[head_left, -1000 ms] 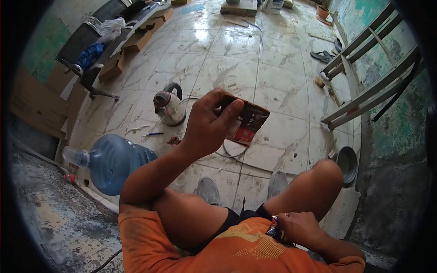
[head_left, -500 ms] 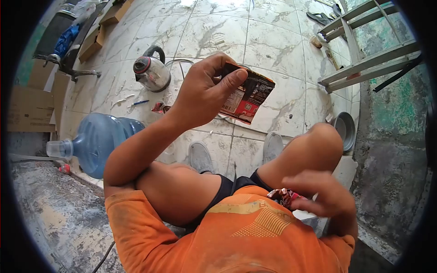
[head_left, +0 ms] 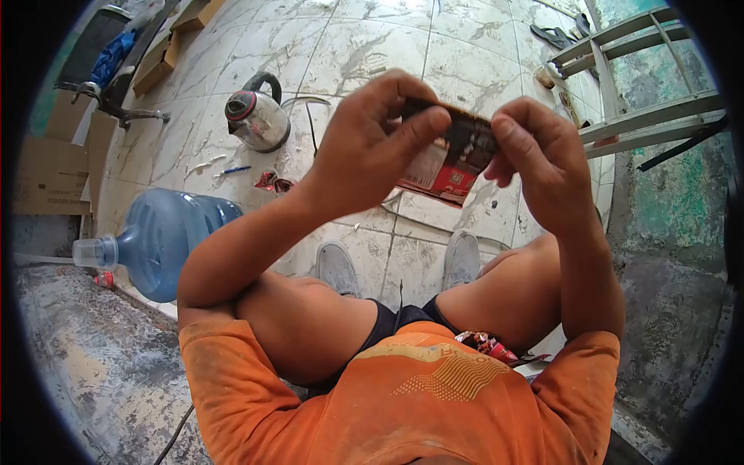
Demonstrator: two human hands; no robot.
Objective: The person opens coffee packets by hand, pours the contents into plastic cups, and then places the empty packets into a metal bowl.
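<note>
A dark and red printed sachet (head_left: 457, 151) is held up in front of me, over the floor. My left hand (head_left: 380, 143) is closed on its left top edge, thumb in front. At the opposite top corner, the thumb and fingers of my right hand (head_left: 542, 155) pinch the sachet. Text and a barcode show on its lower part. A crumpled red and brown wrapper (head_left: 488, 346) rests in my lap, against the orange shirt.
An electric kettle (head_left: 260, 122) with its cord stands on the tiles, near a blue pen (head_left: 236, 170) and torn red wrappers (head_left: 273, 183). To the left lies a large blue water jug (head_left: 167, 244). A ladder (head_left: 620, 128) leans at the right, sandals (head_left: 552, 36) beyond it.
My right hand has left the wrapper by my lap and risen to grip the sachet's right top corner. The left hand keeps its hold, with the sachet slightly farther right.
</note>
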